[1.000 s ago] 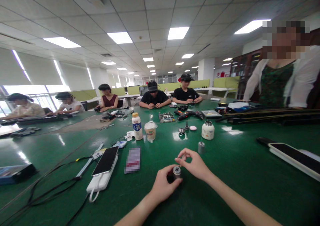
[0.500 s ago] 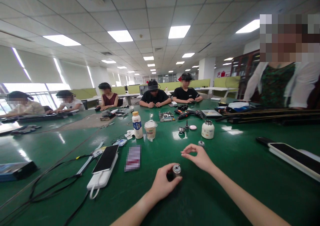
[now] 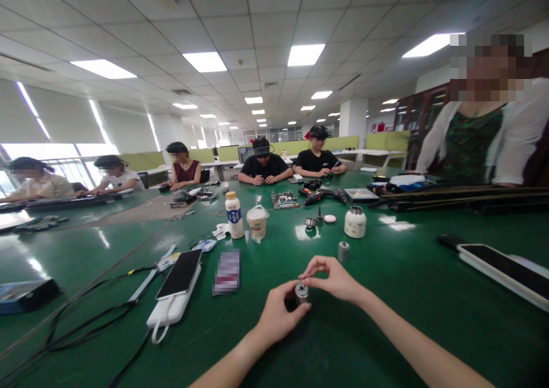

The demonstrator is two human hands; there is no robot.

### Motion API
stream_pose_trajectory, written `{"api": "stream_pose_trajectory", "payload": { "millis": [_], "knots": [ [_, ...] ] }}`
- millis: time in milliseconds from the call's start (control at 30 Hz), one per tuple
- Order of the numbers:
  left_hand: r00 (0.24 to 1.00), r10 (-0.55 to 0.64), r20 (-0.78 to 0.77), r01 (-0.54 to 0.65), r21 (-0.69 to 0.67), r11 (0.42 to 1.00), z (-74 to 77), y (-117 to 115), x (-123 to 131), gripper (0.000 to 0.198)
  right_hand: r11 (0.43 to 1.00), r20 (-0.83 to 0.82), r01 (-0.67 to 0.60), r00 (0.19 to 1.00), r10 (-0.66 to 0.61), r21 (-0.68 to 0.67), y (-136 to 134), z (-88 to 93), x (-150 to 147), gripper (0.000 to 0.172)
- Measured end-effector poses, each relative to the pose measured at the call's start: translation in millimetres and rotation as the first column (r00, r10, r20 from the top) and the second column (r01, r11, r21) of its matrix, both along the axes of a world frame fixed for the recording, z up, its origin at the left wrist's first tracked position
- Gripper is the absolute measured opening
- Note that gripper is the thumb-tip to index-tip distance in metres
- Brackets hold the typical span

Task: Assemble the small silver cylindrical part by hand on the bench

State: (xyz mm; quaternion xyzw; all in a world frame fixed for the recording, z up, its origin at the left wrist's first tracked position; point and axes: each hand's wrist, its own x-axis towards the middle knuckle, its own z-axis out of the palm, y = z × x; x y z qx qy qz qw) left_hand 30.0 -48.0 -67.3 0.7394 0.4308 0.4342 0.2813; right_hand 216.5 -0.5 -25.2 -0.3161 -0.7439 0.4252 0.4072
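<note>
My left hand [image 3: 278, 311] is wrapped round a small metal cylinder [image 3: 302, 293], which stands upright on the green table with its round top face showing. Thumb and fingers grip it from the left. Over its upper edge, my right hand [image 3: 334, 276] has its thumb and index finger pinched together; whatever may lie between the fingertips is too small to make out. A second metal cylinder [image 3: 343, 252] of similar look stands upright just beyond my right hand.
Beyond my hands stand a milk bottle [image 3: 234, 215], a plastic cup [image 3: 258, 223] and a white jar [image 3: 355, 222]. A phone [image 3: 180, 274] on a white power bank lies left, near cables. A circuit board [image 3: 285, 199] and power drill [image 3: 315, 197] lie farther back. Several people surround the table.
My right hand has moved left and down, bringing its pinched fingertips to the top of the cylinder in my left hand. The second cylinder, partly hidden before, now shows fully.
</note>
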Motion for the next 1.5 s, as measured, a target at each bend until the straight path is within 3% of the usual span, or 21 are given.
{"api": "stream_pose_trajectory", "payload": {
  "millis": [267,367,533,700,867,1067,1167,1233,1400,1500],
  "knots": [
    [1.000,-0.010,0.011,0.010,0.015,1.000,-5.4,2.5,-0.6,0.040,0.994,0.090,0.033,0.995,-0.042,0.103,-15.0,4.9,-10.6,0.018],
    [1.000,-0.010,0.010,0.010,0.011,1.000,-5.1,2.8,-0.4,0.039,0.995,0.084,0.033,0.996,-0.041,0.097,-13.0,2.0,-10.3,0.021],
    [1.000,-0.020,-0.009,0.020,-0.004,1.000,2.2,-1.2,0.5,0.037,0.984,-0.019,0.176,0.984,-0.176,-0.015,-3.0,-7.7,-10.0,0.027],
    [1.000,0.005,0.014,-0.005,0.015,1.000,14.8,-3.2,-1.7,0.048,0.977,-0.096,-0.032,0.995,0.012,-0.211,6.6,-20.2,-2.6,0.032],
    [0.996,0.089,-0.012,-0.088,0.069,0.994,23.2,3.2,-4.4,0.013,0.945,-0.060,-0.191,0.981,0.182,-0.265,2.6,-28.5,-1.3,0.046],
    [0.991,0.131,-0.028,-0.128,0.099,0.987,32.4,11.4,-7.8,0.012,0.956,-0.057,-0.185,0.983,0.177,-0.227,-2.3,-33.3,-7.2,0.042],
    [0.971,0.223,-0.085,-0.207,0.162,0.965,35.3,20.7,-19.8,0.019,0.961,-0.047,-0.166,0.986,0.159,-0.222,-3.0,-33.5,-7.3,0.046],
    [0.940,0.302,-0.157,-0.277,0.162,0.947,30.9,27.6,-30.6,0.022,0.961,-0.038,-0.162,0.987,0.157,-0.224,-3.5,-32.7,-6.9,0.049],
    [0.915,0.339,-0.218,-0.319,0.125,0.940,11.5,35.6,-46.0,0.018,0.960,-0.031,-0.163,0.987,0.160,-0.227,-4.1,-31.2,-6.6,0.049],
    [0.930,0.316,-0.187,-0.294,0.137,0.946,15.4,32.1,-40.5,0.018,0.961,-0.036,-0.167,0.986,0.163,-0.222,-3.7,-32.2,-6.8,0.049]
  ]
}}
